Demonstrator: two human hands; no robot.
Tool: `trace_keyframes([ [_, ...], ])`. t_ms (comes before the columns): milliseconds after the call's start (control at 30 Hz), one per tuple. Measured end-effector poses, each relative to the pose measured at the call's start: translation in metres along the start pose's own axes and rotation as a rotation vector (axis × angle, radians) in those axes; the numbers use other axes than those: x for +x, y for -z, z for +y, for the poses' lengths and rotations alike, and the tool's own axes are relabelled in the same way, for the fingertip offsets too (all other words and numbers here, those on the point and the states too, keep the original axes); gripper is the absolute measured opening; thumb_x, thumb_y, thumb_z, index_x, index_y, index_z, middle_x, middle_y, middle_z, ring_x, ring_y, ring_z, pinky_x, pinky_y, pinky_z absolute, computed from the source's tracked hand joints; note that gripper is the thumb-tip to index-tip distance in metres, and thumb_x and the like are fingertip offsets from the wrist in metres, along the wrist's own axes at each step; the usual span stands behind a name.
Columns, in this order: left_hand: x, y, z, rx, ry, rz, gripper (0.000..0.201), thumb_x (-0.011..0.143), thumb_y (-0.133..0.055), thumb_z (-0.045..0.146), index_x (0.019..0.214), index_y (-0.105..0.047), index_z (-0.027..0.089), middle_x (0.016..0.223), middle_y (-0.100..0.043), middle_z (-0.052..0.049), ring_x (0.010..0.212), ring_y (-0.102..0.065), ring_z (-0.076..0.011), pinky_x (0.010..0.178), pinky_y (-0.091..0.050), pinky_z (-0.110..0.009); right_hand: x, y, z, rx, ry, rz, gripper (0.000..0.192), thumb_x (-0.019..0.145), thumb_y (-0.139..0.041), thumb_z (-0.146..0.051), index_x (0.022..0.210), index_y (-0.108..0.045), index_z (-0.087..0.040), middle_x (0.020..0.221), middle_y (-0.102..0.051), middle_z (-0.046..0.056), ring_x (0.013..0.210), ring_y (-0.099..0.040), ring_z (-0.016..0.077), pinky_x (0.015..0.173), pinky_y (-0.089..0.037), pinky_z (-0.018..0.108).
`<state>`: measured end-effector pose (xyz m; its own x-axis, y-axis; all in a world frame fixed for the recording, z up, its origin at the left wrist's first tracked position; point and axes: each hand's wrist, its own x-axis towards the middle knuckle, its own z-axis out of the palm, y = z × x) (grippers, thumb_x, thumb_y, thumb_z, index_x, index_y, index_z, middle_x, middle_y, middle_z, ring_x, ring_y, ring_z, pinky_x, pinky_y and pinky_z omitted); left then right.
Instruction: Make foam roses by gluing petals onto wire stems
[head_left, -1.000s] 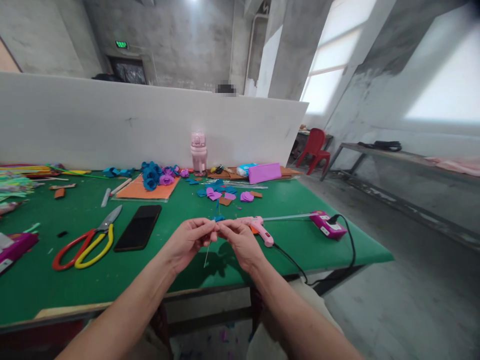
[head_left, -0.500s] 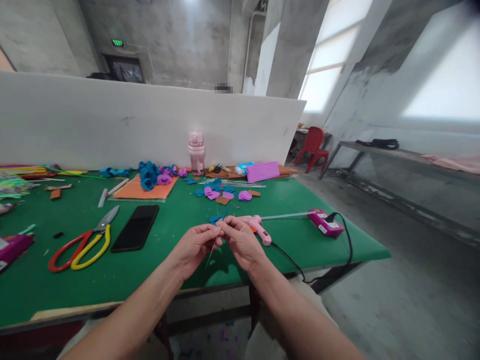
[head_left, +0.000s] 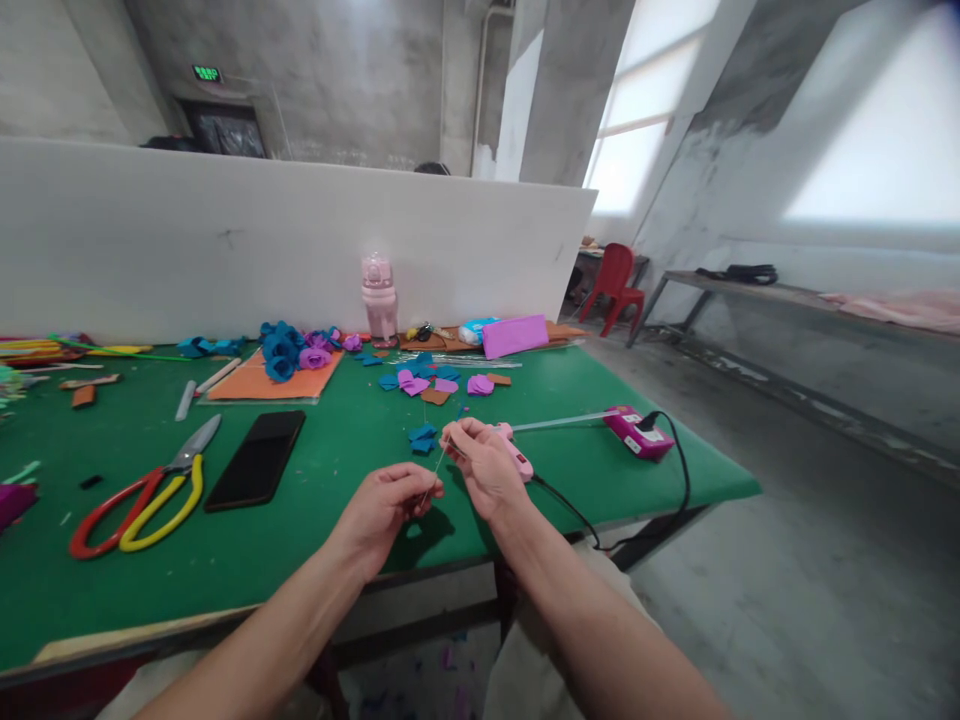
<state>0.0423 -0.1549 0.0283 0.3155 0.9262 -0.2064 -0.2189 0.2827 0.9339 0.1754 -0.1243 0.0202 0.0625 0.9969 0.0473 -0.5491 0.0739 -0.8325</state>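
Note:
My left hand [head_left: 394,508] is closed in a pinch around a thin wire [head_left: 440,459], low over the green table. Higher up, my right hand [head_left: 481,462] has its fingertips together at the wire's upper end. A small blue bit shows just above those fingertips; whether it is attached to the wire I cannot tell. Blue paper petals [head_left: 422,437] lie on the table just left of my right hand. Partly hidden behind that hand rests a pink hot glue gun [head_left: 517,455] with a long clear glue stick [head_left: 562,421] sticking out.
Scissors [head_left: 161,485] and a black phone [head_left: 256,460] lie on the left. Blue and purple paper flowers [head_left: 281,350] sit on an orange sheet [head_left: 247,380]. Loose petals [head_left: 412,382], a pink bottle [head_left: 379,300] and a white partition [head_left: 300,240] are behind. A magenta box [head_left: 637,433] with a black cord stands right.
My hands have moved apart: the left lower along the wire, the right at its top. Blue petals show more fully beside the right hand. The whole view has shifted slightly.

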Motion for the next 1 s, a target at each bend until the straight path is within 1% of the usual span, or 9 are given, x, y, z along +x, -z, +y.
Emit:
trace_keyframes([
  [300,-0.004,0.001,0.001,0.095,0.021,-0.084,0.010,0.063,-0.063,0.021,0.057,-0.063,0.013,0.060,-0.062,-0.003,0.052,-0.046,-0.0089,0.053,-0.033,-0.022,0.007,0.006,-0.001,-0.034,0.063,0.078,0.021,0.057,-0.072,-0.031,0.057,-0.055,-0.018,0.061,-0.055,-0.002,0.057,-0.046,0.0087,0.058,-0.036,0.024],
  [400,-0.010,-0.002,0.000,0.208,0.081,-0.204,0.011,0.061,-0.063,0.021,0.053,-0.061,0.014,0.055,-0.061,-0.003,0.051,-0.047,-0.0096,0.054,-0.034,-0.022,0.013,0.014,-0.008,-0.003,0.070,0.114,0.021,0.056,-0.072,-0.030,0.058,-0.056,-0.018,0.059,-0.052,-0.003,0.053,-0.043,0.0079,0.055,-0.036,0.024],
  [500,-0.019,-0.004,0.005,0.448,0.121,-0.368,0.020,0.064,-0.063,0.028,0.049,-0.060,0.016,0.049,-0.058,-0.001,0.048,-0.047,-0.0103,0.052,-0.035,-0.022,0.016,0.022,-0.018,0.007,0.094,0.132,0.021,0.056,-0.073,-0.030,0.059,-0.056,-0.019,0.057,-0.049,-0.004,0.051,-0.040,0.0078,0.053,-0.037,0.025],
  [633,-0.028,0.001,0.019,0.682,-0.032,-0.645,0.012,0.064,-0.065,0.029,0.070,-0.071,0.021,0.081,-0.068,-0.004,0.063,-0.055,-0.0140,0.056,-0.038,-0.022,0.015,0.026,-0.025,-0.029,0.121,0.107,0.022,0.058,-0.073,-0.032,0.059,-0.056,-0.019,0.056,-0.048,-0.004,0.051,-0.041,0.0080,0.053,-0.038,0.025],
  [700,-0.024,0.008,0.023,0.752,-0.072,-0.565,0.013,0.064,-0.064,0.030,0.071,-0.072,0.022,0.074,-0.068,-0.003,0.059,-0.053,-0.0138,0.053,-0.036,-0.022,0.013,0.025,-0.026,-0.048,0.113,0.078,0.022,0.059,-0.073,-0.032,0.058,-0.055,-0.018,0.057,-0.049,-0.004,0.052,-0.042,0.0079,0.054,-0.039,0.025],
  [767,-0.016,0.015,0.025,0.804,-0.115,-0.309,0.018,0.066,-0.063,0.033,0.058,-0.068,0.019,0.050,-0.059,0.000,0.046,-0.045,-0.0114,0.046,-0.031,-0.021,0.011,0.022,-0.025,-0.070,0.091,0.043,0.023,0.060,-0.072,-0.034,0.058,-0.055,-0.018,0.058,-0.051,-0.003,0.053,-0.044,0.0081,0.056,-0.039,0.026],
  [867,-0.003,0.020,0.026,0.719,-0.253,0.011,0.017,0.065,-0.064,0.033,0.070,-0.070,0.018,0.059,-0.062,0.000,0.047,-0.043,-0.0101,0.048,-0.031,-0.021,0.004,0.013,-0.020,-0.140,0.070,-0.010,0.022,0.062,-0.071,-0.033,0.059,-0.056,-0.018,0.061,-0.054,-0.002,0.058,-0.047,0.0088,0.060,-0.038,0.025],
  [933,0.001,0.017,0.027,0.621,-0.252,0.062,0.026,0.068,-0.063,0.036,0.087,-0.068,0.019,0.075,-0.066,-0.002,0.054,-0.047,-0.0111,0.050,-0.033,-0.021,-0.002,0.004,-0.014,-0.180,0.076,-0.044,0.020,0.062,-0.070,-0.031,0.059,-0.056,-0.017,0.062,-0.055,-0.002,0.061,-0.048,0.0091,0.062,-0.038,0.023],
  [1000,0.002,0.011,0.027,0.543,-0.181,0.015,0.029,0.073,-0.056,0.042,0.086,-0.067,0.018,0.077,-0.065,-0.004,0.059,-0.050,-0.0123,0.051,-0.033,-0.022,-0.009,-0.005,-0.008,-0.193,0.058,-0.091,0.020,0.064,-0.069,-0.030,0.059,-0.055,-0.018,0.060,-0.054,-0.003,0.059,-0.047,0.0088,0.058,-0.037,0.023],
])
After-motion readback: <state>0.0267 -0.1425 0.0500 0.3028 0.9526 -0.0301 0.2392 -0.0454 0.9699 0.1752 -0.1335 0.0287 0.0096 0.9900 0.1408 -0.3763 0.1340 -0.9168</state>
